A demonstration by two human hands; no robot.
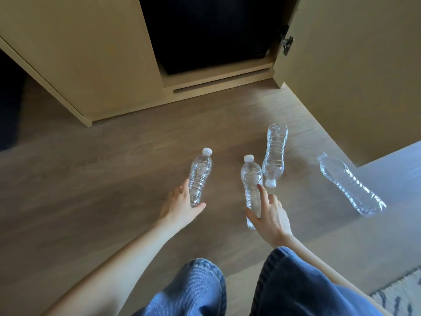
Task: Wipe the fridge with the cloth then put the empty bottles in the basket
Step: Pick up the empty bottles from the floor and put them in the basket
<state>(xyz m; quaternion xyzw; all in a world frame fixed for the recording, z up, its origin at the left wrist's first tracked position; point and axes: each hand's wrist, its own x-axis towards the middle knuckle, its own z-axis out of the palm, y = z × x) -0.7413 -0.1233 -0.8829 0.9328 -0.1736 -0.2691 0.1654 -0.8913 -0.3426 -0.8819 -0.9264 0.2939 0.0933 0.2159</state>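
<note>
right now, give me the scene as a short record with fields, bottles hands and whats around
bottles: four clear plastic, on the wooden floor
left hand: closing on left bottle
right hand: closing on middle bottle
untouched: third bottle, far-right bottle
cabinet: door open, dark inside
basket: not in view
cloth: not in view

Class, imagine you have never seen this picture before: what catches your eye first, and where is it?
Four clear plastic bottles on the wooden floor stand out, mid-frame. The left hand grips one bottle; the right hand closes on another. Behind them an open cabinet shows a dark interior.
</note>
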